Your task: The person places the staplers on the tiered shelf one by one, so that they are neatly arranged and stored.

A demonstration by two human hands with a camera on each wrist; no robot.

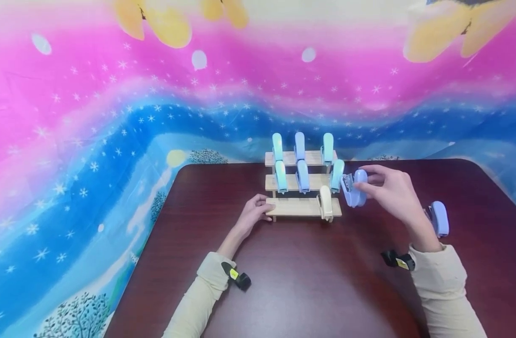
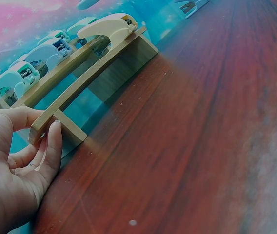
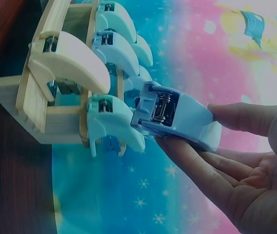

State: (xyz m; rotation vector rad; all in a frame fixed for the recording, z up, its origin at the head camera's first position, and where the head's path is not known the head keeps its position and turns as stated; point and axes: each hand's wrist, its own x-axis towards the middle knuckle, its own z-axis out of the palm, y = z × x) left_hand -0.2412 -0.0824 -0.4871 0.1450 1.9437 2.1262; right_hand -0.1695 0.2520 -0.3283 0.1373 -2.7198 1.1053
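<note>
My left hand (image 1: pixel 251 213) pinches the left end of the lowest board of a three-tier wooden rack (image 1: pixel 298 207), thumb on top and fingers below. In my right hand (image 1: pixel 394 190) is a periwinkle-blue plastic spring clip (image 3: pixel 182 114), pinched between thumb and fingers beside the rack's right side. Its coil spring shows in the right wrist view. A cream clip (image 1: pixel 325 202) sits on the right of the lowest board. The middle board bears a mint clip (image 1: pixel 280 176) at left, a blue clip (image 1: pixel 302 176) and a mint clip (image 1: pixel 337 174) at right.
Along the top board stand a mint clip (image 1: pixel 276 146), a blue clip (image 1: pixel 299 145) and another mint clip (image 1: pixel 327 147). One more blue clip (image 1: pixel 439 218) lies on the dark table (image 1: pixel 308 281), partly behind my right wrist. A printed cloth (image 1: pixel 241 94) hangs behind.
</note>
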